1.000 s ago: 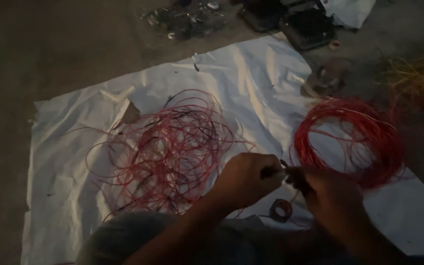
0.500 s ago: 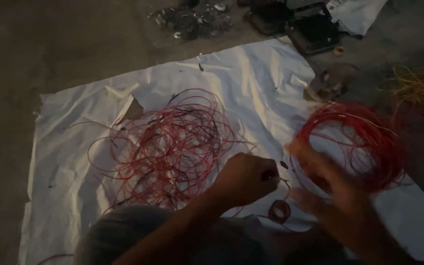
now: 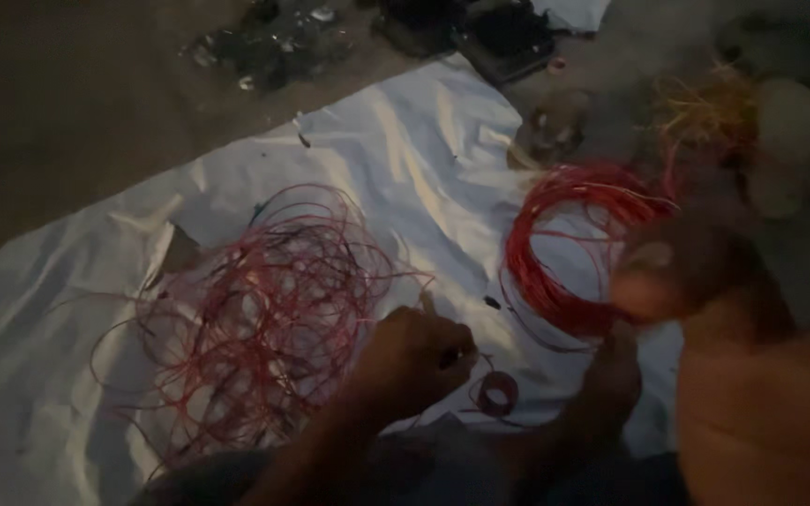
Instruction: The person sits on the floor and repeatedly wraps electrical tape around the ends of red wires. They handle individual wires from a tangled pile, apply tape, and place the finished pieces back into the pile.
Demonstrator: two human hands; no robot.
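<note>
Pinching thin red wire [image 3: 480, 361], left hand [image 3: 414, 356] fingers closed; right hand [image 3: 696, 281] blurred, grip unclear.

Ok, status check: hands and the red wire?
Left hand closed on a thin wire end. Right hand raised, blurred, grip unclear. Loose red wire tangle and neat red coil on white sheet. Small tape roll nearby.

Dim light, bare dusty ground [image 3: 67, 122], crumpled white sheet [image 3: 405, 159] spread across it

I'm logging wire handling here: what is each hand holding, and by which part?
The left hand pinches a thin red wire at its end. The right hand is raised and blurred; whether it holds anything cannot be told.
</note>
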